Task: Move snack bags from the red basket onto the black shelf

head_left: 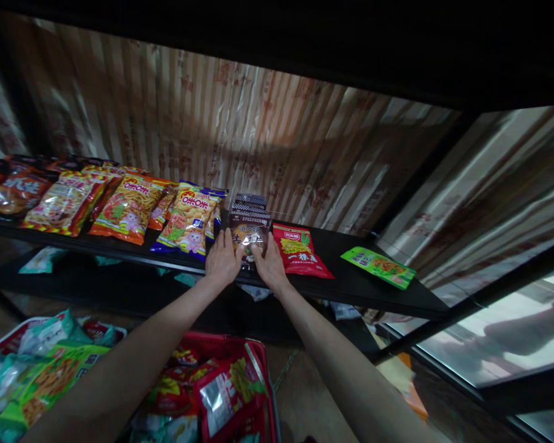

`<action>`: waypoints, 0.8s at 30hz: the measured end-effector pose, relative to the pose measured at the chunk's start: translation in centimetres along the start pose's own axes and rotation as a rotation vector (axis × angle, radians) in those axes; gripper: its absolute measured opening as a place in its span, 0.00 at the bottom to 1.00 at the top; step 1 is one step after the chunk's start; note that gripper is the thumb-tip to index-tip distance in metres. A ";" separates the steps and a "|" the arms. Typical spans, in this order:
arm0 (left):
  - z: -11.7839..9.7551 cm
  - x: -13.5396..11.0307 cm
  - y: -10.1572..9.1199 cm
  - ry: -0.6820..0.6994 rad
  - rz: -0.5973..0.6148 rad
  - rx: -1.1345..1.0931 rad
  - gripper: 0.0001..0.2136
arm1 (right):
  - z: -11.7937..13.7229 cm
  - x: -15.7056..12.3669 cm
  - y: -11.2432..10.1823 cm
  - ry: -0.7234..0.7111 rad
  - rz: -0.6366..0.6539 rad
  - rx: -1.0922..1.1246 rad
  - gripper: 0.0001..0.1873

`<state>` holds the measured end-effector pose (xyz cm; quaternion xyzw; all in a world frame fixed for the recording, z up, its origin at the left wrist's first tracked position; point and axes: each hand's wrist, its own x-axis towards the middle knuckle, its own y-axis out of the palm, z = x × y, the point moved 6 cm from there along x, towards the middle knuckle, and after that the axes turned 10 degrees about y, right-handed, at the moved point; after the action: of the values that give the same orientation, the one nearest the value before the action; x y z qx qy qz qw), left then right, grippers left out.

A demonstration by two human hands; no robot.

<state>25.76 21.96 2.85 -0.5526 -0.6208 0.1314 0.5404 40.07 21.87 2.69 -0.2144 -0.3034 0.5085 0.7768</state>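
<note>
My left hand and my right hand are at either side of a dark brown snack bag on the black shelf. Both thumbs press on the lower front of the bag, and the fingers lie along its edges. More brown packs show behind its top. To the left stands a blue-and-yellow snack bag, close to my left hand. A red snack bag leans just beyond my right hand.
Orange noodle-snack bags line the shelf leftward; a green pouch lies at its right end. Below are a red basket of red snack bags and another basket at left. Dark posts and an upper shelf frame the space.
</note>
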 end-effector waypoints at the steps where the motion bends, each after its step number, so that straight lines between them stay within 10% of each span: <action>1: -0.1 -0.4 -0.2 0.015 -0.008 0.002 0.29 | 0.0 -0.1 -0.1 0.003 0.000 0.002 0.40; 19: -0.2 -4.5 -1.1 0.132 -0.018 0.015 0.27 | 0.5 -2.7 -1.6 -0.010 -0.047 -0.025 0.35; 24: -1.6 -7.1 -3.1 0.343 -0.063 -0.047 0.22 | 1.4 -6.8 -2.4 -0.171 -0.082 -0.028 0.29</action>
<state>23.98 14.32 2.07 -0.5598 -0.5393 0.0038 0.6291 38.66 14.73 3.57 -0.1685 -0.3841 0.4883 0.7653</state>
